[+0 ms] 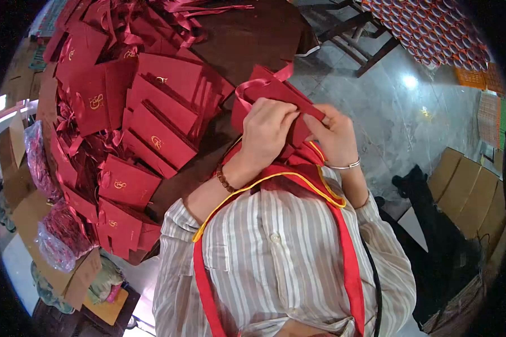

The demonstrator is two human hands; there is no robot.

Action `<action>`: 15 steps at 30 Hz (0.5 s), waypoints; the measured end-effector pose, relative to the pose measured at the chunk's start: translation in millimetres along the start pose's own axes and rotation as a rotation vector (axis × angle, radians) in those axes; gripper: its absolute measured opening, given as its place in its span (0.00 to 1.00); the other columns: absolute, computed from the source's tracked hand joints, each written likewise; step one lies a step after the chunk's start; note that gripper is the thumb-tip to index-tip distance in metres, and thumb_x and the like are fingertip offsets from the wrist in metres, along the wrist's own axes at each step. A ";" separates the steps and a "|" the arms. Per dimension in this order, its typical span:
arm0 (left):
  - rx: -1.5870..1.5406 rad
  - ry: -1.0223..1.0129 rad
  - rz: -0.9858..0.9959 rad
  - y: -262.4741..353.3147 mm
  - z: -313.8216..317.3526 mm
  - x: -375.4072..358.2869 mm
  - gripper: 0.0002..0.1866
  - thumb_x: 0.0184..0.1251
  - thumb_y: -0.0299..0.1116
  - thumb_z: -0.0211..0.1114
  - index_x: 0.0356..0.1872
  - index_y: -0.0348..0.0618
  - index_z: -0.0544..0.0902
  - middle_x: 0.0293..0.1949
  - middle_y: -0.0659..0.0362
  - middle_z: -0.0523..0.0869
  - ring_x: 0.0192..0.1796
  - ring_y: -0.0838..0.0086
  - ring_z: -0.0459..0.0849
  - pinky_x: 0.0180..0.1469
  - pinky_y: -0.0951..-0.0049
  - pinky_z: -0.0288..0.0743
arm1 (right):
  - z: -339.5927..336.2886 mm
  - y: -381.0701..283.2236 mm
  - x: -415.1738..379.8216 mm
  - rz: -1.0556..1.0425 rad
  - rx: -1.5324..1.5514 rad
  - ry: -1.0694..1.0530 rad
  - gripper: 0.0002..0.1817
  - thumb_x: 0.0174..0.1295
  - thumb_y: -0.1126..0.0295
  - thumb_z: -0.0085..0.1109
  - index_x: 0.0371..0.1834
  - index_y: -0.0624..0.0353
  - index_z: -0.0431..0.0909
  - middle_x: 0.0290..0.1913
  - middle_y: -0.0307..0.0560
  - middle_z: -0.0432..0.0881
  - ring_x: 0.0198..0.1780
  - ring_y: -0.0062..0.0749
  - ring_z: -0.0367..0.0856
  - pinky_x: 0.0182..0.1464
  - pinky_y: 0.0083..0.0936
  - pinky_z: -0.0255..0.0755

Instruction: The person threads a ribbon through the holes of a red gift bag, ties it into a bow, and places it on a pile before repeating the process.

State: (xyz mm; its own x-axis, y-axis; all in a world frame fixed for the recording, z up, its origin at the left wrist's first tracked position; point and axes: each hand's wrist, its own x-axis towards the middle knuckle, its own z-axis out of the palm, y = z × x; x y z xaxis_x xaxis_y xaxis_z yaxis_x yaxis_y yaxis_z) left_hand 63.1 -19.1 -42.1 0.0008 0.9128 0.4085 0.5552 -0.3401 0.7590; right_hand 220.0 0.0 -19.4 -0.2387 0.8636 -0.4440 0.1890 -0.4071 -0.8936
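A small red paper bag (275,90) with a pink-red ribbon handle (243,92) is held in front of my chest, tilted. My left hand (267,129), with a beaded bracelet at its wrist, is closed on the bag's near side, fingers bent and pinched. On the bag's right edge, my right hand (333,133), wearing a silver bangle, grips with thumb and fingers. The fingertips of both hands are close together, and what lies between them is partly hidden. Left of my hands, similar red bags (166,133) with gold lettering lie in overlapping piles.
The bags lie on a dark brown table (247,36). Plastic-wrapped bundles (62,236) and cardboard (34,216) sit at the left. A rack of patterned round items (427,28) stands at the upper right, with folded cardboard (466,191) and black fabric (427,224) below.
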 end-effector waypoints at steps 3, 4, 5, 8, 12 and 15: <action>-0.017 -0.034 0.035 2.4 -0.1 -0.7 0.08 0.51 0.19 0.64 0.34 0.36 0.81 0.32 0.52 0.81 0.35 0.60 0.79 0.36 0.67 0.73 | -1.8 2.4 2.1 -0.004 -0.017 -0.006 0.11 0.62 0.73 0.55 0.45 0.67 0.75 0.33 0.42 0.82 0.32 0.19 0.79 0.32 0.16 0.76; -0.035 -0.042 0.041 3.1 -1.4 0.2 0.08 0.51 0.18 0.63 0.35 0.35 0.81 0.32 0.51 0.81 0.35 0.59 0.79 0.37 0.67 0.73 | -2.2 1.9 2.8 -0.007 -0.051 -0.007 0.11 0.62 0.73 0.55 0.45 0.67 0.75 0.33 0.42 0.82 0.32 0.19 0.79 0.31 0.16 0.76; -0.036 -0.043 0.041 3.6 -2.1 0.1 0.08 0.51 0.18 0.63 0.35 0.35 0.81 0.32 0.51 0.81 0.35 0.59 0.79 0.37 0.67 0.73 | -2.5 1.8 2.7 -0.010 -0.085 -0.006 0.11 0.62 0.74 0.54 0.45 0.67 0.75 0.33 0.42 0.82 0.32 0.19 0.79 0.31 0.16 0.76; -0.036 -0.069 0.034 3.8 -3.8 0.4 0.08 0.51 0.18 0.63 0.34 0.34 0.81 0.32 0.52 0.82 0.35 0.60 0.79 0.36 0.67 0.73 | -2.0 1.2 2.3 -0.025 0.028 -0.033 0.11 0.62 0.74 0.55 0.46 0.67 0.75 0.33 0.42 0.82 0.32 0.19 0.79 0.31 0.16 0.76; -0.024 -0.035 0.045 1.7 -8.2 4.2 0.07 0.51 0.19 0.64 0.33 0.35 0.81 0.30 0.53 0.80 0.34 0.60 0.78 0.35 0.66 0.73 | -4.3 4.6 4.3 -0.054 0.044 -0.081 0.12 0.62 0.74 0.54 0.47 0.67 0.75 0.33 0.42 0.82 0.31 0.18 0.79 0.30 0.16 0.76; 0.016 0.002 0.060 2.6 -9.2 4.5 0.07 0.51 0.21 0.64 0.33 0.37 0.81 0.28 0.55 0.78 0.33 0.61 0.76 0.34 0.65 0.72 | -3.2 3.8 4.7 -0.067 0.029 -0.111 0.12 0.62 0.75 0.54 0.48 0.66 0.75 0.33 0.42 0.82 0.31 0.18 0.79 0.30 0.16 0.76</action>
State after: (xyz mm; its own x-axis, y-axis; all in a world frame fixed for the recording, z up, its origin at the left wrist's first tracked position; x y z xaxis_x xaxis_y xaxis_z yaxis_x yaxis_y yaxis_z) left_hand 56.9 -18.0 -33.7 0.0328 0.8903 0.4541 0.5675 -0.3906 0.7248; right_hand 222.7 3.5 -24.7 -0.3543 0.8518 -0.3860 0.1417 -0.3591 -0.9225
